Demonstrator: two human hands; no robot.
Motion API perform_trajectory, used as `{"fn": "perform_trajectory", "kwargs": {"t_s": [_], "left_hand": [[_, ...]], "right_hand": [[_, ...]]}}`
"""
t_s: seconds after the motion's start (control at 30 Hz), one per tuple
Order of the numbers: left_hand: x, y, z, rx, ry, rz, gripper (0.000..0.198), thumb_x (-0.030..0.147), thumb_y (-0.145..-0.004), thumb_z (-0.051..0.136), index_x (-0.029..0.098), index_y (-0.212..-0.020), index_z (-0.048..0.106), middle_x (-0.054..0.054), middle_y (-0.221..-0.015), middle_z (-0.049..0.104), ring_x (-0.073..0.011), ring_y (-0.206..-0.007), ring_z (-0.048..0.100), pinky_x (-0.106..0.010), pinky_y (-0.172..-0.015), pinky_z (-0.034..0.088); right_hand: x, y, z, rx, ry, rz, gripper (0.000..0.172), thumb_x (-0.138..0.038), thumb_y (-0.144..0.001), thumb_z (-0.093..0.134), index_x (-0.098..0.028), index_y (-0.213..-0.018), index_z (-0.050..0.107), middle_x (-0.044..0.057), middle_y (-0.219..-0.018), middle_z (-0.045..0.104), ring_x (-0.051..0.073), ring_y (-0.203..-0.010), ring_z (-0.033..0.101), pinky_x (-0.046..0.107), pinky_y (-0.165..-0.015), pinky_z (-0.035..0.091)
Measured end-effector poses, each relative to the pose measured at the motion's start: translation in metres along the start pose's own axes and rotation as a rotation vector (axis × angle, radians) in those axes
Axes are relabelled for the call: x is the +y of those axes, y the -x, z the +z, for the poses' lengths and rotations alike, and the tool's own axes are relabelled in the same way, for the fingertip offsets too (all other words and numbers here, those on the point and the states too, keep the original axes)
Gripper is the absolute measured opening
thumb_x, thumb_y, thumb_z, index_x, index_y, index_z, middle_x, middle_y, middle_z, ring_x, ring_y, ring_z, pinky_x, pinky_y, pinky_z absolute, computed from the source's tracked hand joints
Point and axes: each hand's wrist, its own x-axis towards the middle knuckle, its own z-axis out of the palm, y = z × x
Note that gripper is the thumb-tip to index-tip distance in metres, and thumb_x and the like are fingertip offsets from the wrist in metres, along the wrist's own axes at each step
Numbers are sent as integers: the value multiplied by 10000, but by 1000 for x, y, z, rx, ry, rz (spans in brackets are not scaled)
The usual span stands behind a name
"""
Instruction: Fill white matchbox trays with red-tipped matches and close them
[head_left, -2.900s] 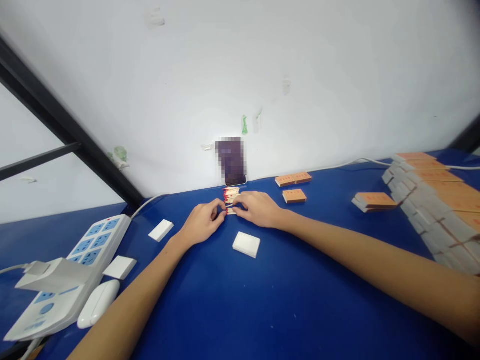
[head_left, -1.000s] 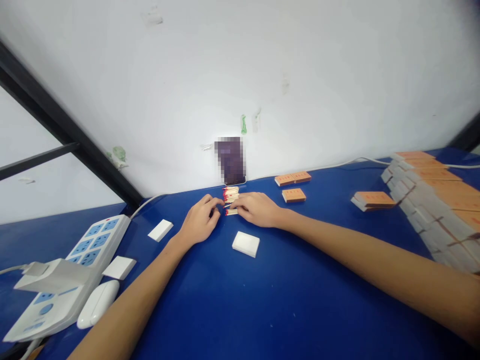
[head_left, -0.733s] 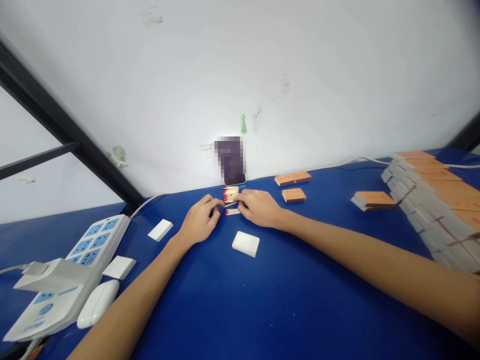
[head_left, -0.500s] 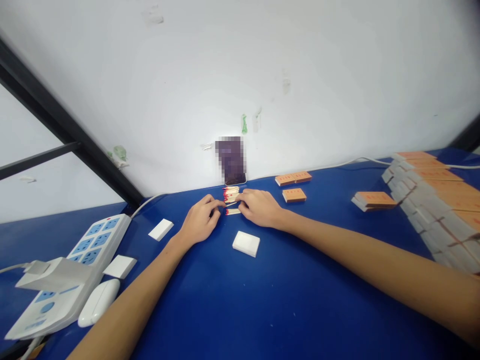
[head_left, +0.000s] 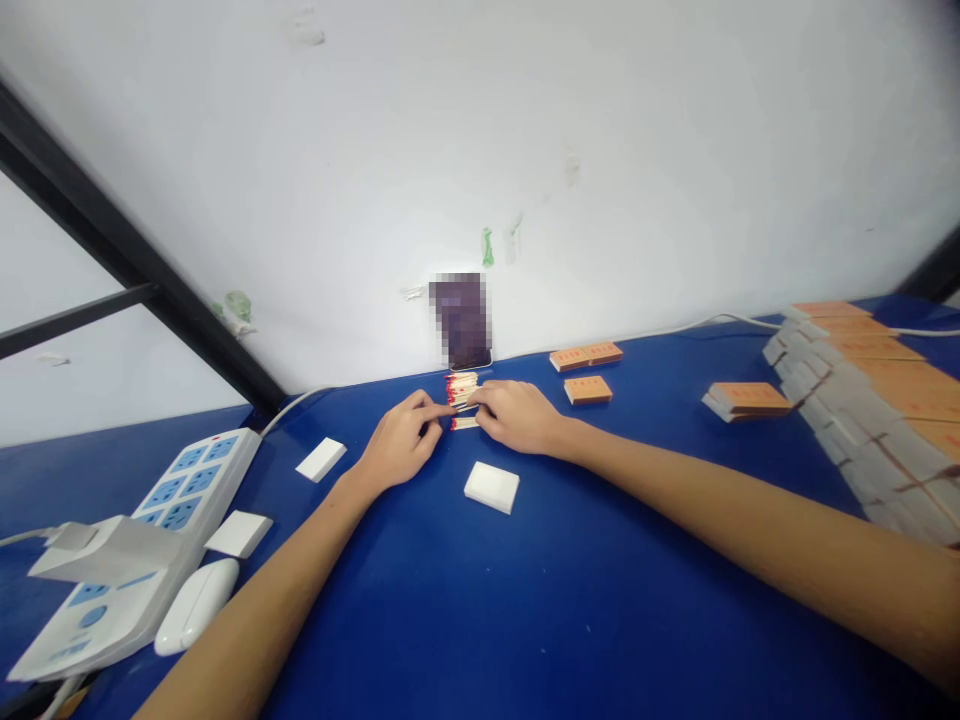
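A small pile of red-tipped matches (head_left: 463, 388) lies on the blue table (head_left: 525, 600) in front of a blurred phone (head_left: 462, 320) that leans on the wall. My left hand (head_left: 401, 440) and my right hand (head_left: 517, 415) meet at the pile, fingers curled and pinched on a few matches between them. A white inner matchbox tray (head_left: 492, 487) lies just in front of my hands.
A white power strip (head_left: 127, 560) and a white earbud case (head_left: 196, 605) sit at the left, with two white trays (head_left: 321, 459) nearby. Orange matchboxes (head_left: 588, 389) lie behind my right hand. A smaller stack (head_left: 748, 400) and a large heap of boxes (head_left: 870, 400) fill the right side.
Both hands stay at the match pile. The fingers have shifted slightly, the left index finger now reaching toward the right hand's fingertips over the matches.
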Motion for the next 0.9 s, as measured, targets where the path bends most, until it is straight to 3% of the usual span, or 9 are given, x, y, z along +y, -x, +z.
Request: {"fn": "perform_trajectory", "kwargs": {"t_s": [0.3, 0.53, 0.7, 0.9], "left_hand": [[1, 0, 0, 0, -8, -11, 421, 177, -922, 398, 215, -1262, 642, -49, -931, 577, -165, -823, 574, -302, -770, 471], [2, -1, 0, -10, -11, 0, 384, 176, -914, 398, 214, -1160, 690, -44, -928, 579, -162, -810, 573, -302, -770, 467], [0, 0, 1, 51, -75, -52, 381, 200, -912, 404, 215, -1196, 657, -39, -904, 582, -165, -766, 570, -309, -751, 464], [-2, -1, 2, 34, -113, -91, 386, 234, -926, 391, 213, -1205, 657, -44, -919, 579, -177, -793, 582, -324, -779, 469]], "right_hand": [[1, 0, 1, 20, -35, -28, 307, -224, -930, 425, -237, -1115, 670, 43, -1118, 697, 199, -988, 632, 277, -769, 395], [-1, 1, -2, 4, -53, -20, 252, -214, -927, 429, -215, -973, 676, 39, -1012, 700, 178, -905, 627, 267, -729, 380], [0, 0, -2, 20, -59, -4, 300, -199, -924, 426, -227, -1112, 658, 45, -1100, 688, 184, -953, 625, 271, -756, 385], [0, 0, -1, 8, -16, 3, 358, -233, -940, 401, -242, -1200, 647, 65, -1125, 673, 199, -955, 625, 283, -762, 393]]}}
